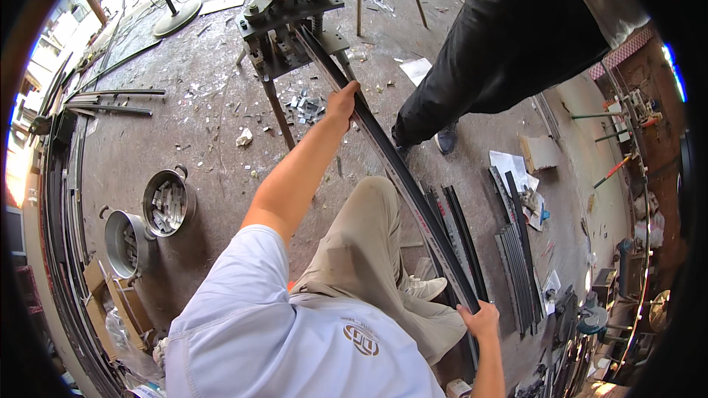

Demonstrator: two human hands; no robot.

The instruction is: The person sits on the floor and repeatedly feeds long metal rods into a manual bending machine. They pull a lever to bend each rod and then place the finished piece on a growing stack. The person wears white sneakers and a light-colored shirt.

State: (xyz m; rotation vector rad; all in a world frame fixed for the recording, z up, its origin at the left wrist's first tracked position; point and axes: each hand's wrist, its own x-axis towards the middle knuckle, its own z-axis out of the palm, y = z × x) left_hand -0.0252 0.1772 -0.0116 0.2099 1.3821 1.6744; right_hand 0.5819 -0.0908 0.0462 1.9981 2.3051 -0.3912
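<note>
Closest to the body, the right hand (481,320) has its grip curled round the lower part of the long dark bar (394,169) — best kept steady there so the length doesn't twist. Farther along, the left hand (342,107) grips the bar too, a good steering point, I'd say. Mind the co-worker's leg (472,51) alongside. At the metal press (284,18), where the bar's far end sits, keep it square — fingers well back.
</note>
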